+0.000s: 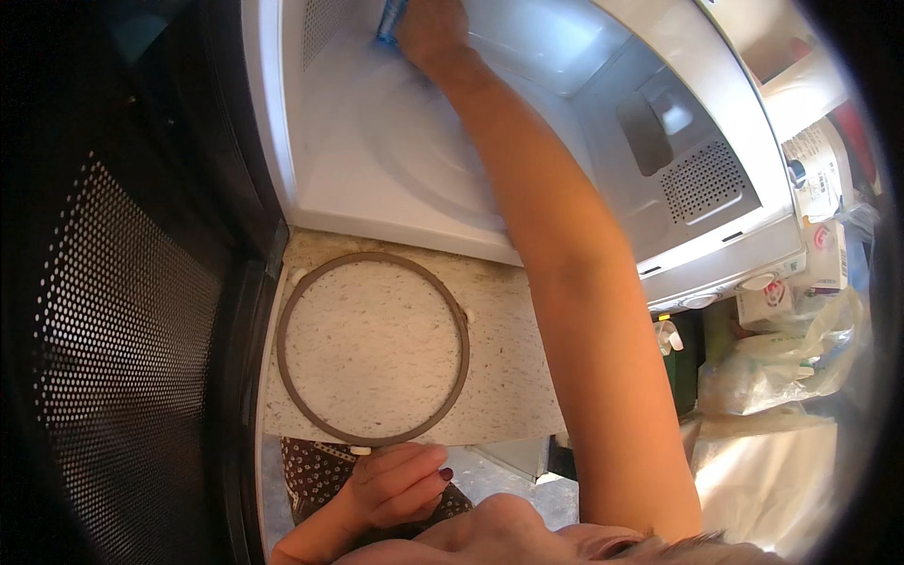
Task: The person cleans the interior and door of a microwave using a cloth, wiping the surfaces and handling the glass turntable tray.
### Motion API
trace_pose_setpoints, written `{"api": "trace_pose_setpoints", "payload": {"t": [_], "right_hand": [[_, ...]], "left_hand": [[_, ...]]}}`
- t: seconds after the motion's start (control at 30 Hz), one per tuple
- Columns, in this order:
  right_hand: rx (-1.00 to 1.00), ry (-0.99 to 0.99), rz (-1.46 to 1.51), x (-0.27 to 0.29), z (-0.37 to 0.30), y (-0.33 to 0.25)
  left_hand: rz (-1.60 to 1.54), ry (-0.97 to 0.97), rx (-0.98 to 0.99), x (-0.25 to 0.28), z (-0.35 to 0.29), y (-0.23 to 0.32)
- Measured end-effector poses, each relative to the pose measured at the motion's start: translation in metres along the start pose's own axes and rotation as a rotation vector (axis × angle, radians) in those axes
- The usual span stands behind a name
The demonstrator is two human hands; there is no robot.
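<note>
An open microwave (395, 231) with a white interior stands at the top of the view. My right arm reaches deep inside it. There my right hand (435, 33) grips a blue cloth (389, 21), pressed near the back left wall; part of the cloth is cut off by the frame edge. Below the microwave, a brown turntable roller ring (375, 256) with small white wheels lies on the speckled counter (377, 348). My left hand (400, 485) hovers low by the counter's front edge, close to the ring, its fingers curled together with nothing visible in them.
On the left the microwave's dark door (141, 311), with its perforated screen, swings wide open. To the right of the microwave are small boxes (824, 256), a clear plastic bag (782, 372) and a pale bag or package (767, 471). Patterned dark fabric (311, 480) shows under the counter edge.
</note>
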State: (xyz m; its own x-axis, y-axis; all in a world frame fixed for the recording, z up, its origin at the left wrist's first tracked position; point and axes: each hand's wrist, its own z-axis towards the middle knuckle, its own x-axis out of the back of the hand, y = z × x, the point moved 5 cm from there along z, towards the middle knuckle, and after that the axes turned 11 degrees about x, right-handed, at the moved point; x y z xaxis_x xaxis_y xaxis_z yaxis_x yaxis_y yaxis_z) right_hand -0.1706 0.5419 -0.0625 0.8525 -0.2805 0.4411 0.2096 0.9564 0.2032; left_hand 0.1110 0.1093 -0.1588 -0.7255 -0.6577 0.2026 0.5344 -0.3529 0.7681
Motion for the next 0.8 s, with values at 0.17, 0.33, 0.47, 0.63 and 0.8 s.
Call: {"api": "trace_pose_setpoints", "payload": {"t": [0.17,0.33,0.47,0.63,0.8], "right_hand": [[-0.039,-0.483,0.063,0.026,-0.002,-0.013],[-0.041,-0.859,0.18,0.018,0.001,-0.034],[-0.252,-0.829,0.23,0.033,-0.01,-0.029],[-0.013,-0.799,0.146,0.05,0.014,-0.022],[-0.28,-0.303,0.308,0.088,0.019,-0.024]], "left_hand": [[0.077,0.074,-0.074,-0.003,0.003,0.005],[0.127,0.109,-0.073,0.0,-0.002,0.002],[0.128,0.081,-0.081,-0.004,0.002,0.005],[0.214,0.065,-0.088,-0.005,0.002,0.005],[0.172,0.067,-0.086,-0.004,0.005,0.01]]}}
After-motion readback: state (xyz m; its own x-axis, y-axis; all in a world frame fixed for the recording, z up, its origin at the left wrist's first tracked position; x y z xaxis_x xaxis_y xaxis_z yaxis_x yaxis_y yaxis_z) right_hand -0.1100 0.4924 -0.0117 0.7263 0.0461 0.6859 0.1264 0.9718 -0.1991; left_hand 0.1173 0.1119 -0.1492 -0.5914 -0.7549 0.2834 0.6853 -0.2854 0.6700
